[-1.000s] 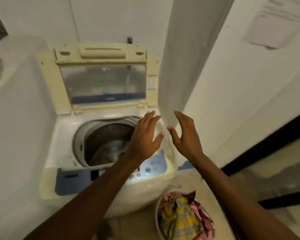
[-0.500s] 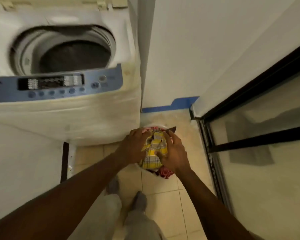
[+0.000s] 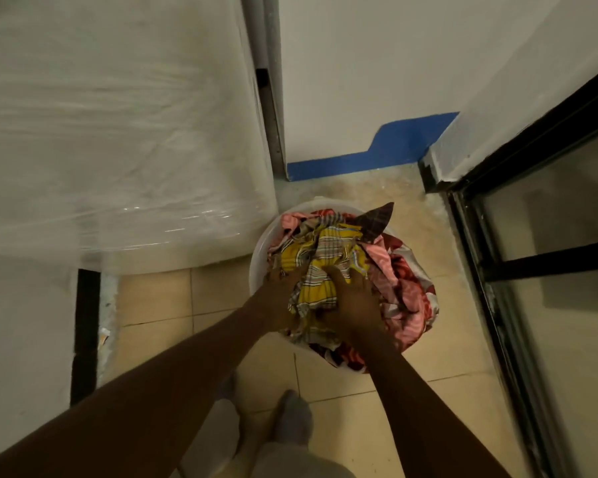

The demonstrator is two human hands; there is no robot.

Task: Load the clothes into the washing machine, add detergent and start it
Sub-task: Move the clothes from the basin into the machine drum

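Observation:
A white basin (image 3: 258, 257) stands on the tiled floor, heaped with clothes. On top lies a yellow checked cloth (image 3: 320, 257), with pink and red patterned clothes (image 3: 408, 284) under and beside it. My left hand (image 3: 282, 286) and my right hand (image 3: 354, 298) are both pressed into the heap, fingers closed on the yellow checked cloth. The washing machine (image 3: 118, 132) fills the upper left; only its plastic-wrapped front shows, and its drum and panel are out of view.
A white wall with a blue skirting strip (image 3: 377, 153) stands behind the basin. A black-framed glass door (image 3: 532, 257) runs along the right. My feet in grey socks (image 3: 290, 419) stand on the beige tiles below the basin.
My view has tilted further down, so the machine's drum and panel have left the frame. Both hands have sunk deeper into the heap and closed on the yellow checked cloth.

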